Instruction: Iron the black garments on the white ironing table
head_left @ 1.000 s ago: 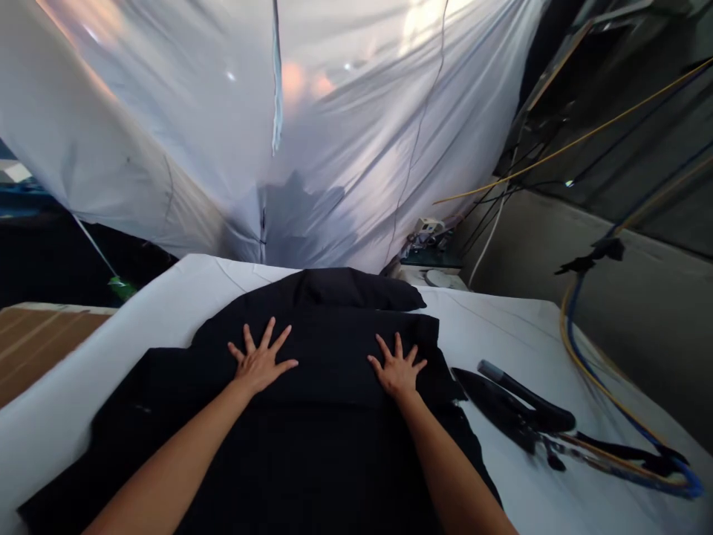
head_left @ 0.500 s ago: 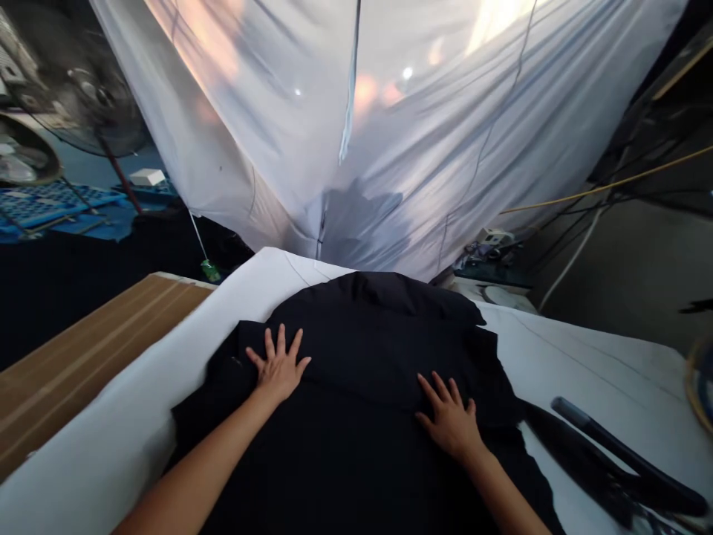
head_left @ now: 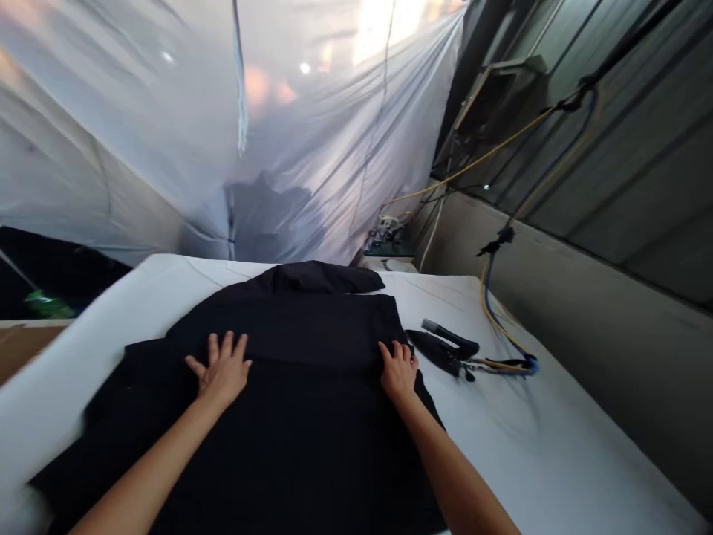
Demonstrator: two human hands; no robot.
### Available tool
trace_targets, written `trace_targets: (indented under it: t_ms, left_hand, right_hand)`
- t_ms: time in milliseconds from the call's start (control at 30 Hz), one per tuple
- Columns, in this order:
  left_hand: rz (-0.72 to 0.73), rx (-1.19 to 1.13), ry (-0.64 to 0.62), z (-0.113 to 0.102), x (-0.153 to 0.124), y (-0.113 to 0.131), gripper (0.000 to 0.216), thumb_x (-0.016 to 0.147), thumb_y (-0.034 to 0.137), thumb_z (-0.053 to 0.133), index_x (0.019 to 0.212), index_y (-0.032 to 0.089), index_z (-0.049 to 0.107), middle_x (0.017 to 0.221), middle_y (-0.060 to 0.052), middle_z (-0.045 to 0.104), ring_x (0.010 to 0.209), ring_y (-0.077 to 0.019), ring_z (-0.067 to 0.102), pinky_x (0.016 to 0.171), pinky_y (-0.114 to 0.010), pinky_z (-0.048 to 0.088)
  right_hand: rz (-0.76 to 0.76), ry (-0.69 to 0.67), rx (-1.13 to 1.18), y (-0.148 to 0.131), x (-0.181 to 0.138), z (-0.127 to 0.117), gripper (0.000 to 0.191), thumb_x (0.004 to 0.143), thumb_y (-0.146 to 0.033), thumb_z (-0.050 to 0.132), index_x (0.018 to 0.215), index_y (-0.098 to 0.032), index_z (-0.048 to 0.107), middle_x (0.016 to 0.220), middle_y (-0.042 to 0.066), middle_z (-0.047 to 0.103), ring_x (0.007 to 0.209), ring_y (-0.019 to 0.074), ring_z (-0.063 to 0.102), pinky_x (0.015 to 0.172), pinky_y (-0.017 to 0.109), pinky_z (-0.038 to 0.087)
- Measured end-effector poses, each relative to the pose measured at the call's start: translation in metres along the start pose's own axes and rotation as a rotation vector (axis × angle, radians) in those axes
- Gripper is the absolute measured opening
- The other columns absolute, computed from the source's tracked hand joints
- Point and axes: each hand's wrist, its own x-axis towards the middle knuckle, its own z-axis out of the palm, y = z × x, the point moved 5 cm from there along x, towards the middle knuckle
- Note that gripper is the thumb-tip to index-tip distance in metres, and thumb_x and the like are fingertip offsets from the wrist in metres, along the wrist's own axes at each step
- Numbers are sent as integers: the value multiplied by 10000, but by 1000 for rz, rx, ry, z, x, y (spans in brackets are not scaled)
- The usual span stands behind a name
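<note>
A dark garment (head_left: 312, 416), nearly black, lies spread over a white-covered table (head_left: 557, 438). On its left part my left hand (head_left: 223, 371) rests flat, fingers spread. My right hand (head_left: 399, 370) touches the cloth near its right edge, with the fingers a little bent and apart. Neither hand grips anything that I can see. Just beyond my right fingers, a black iron (head_left: 443, 348) lies on the table, its cord running off to the right. The far edge of the garment is bunched in a loose fold.
A white sheet (head_left: 312, 148) hangs behind the table. Yellow and blue cables (head_left: 490, 297) drop to the iron from the upper right, along a grey wall (head_left: 584, 319). A brown cardboard piece (head_left: 25, 345) is at the left, with a green object (head_left: 49, 305) behind it.
The view has swung right, bringing the wall and cables in. My right hand has shifted toward the garment's right edge, fingers more bent. My left hand stays spread on the cloth.
</note>
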Motion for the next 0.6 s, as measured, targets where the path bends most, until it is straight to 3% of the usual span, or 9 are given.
trace_targets:
  t_ms: [100,167,233,300,367,467,533,600]
  left_hand:
    - [341,-66,-37,11,-31,52,492,841,410,295,1325,413,207,1468,23,134,1328,-307,-69,924,-699,1]
    - [374,-86,-101,22,-44,65,491,831,461,298,1309,460,184,1471,53,98,1325,-321,-67,905,-715,3]
    - [337,-79,-155,29,-50,68,484,831,463,292,1303,467,186,1472,53,84,1322,-334,-70,889,-727,13]
    - [305,-56,-157,30,-51,71,480,836,396,303,1306,443,220,1473,39,83,1319,-339,-84,884,-731,20]
    - [331,-55,-128,25,-56,86,492,834,298,302,1314,400,260,1473,28,89,1323,-323,-86,906,-714,36]
    - [493,-132,-106,18,-73,127,525,824,248,302,1327,388,243,1469,47,113,1336,-276,-40,965,-658,66]
    - [559,-170,-141,18,-86,156,552,805,233,334,1319,414,243,1457,55,173,1337,-270,17,979,-644,72]
    - [532,-150,-174,18,-93,180,571,761,187,386,1292,389,332,1411,12,301,1324,-285,112,984,-641,58]
  right_hand:
    - [83,-179,69,23,-12,24,628,766,-175,424,1329,-398,256,1432,18,199,1284,315,131,936,516,177]
    - [72,-270,197,34,-15,33,662,765,-190,422,1345,-409,191,1454,-16,133,1296,308,126,936,492,228]
    - [156,-222,369,52,-14,32,677,771,-206,421,1372,-350,146,1455,20,131,1294,288,167,944,436,266]
    - [351,-185,574,77,-15,33,655,774,-261,441,1379,-222,192,1405,131,251,1256,294,268,937,413,289]
    - [506,-258,756,96,-21,41,605,743,-343,496,1289,-115,371,1235,209,462,1142,321,424,884,417,343]
    - [499,-355,918,111,-31,50,450,683,-394,548,1055,-142,565,937,127,642,910,275,581,764,359,428]
    - [437,-366,1095,113,-36,52,367,700,-375,506,1017,-201,566,889,44,659,830,205,607,716,300,450]
    - [383,-419,1408,109,-41,53,336,693,-300,469,1010,-226,551,881,0,657,784,161,609,693,267,457]
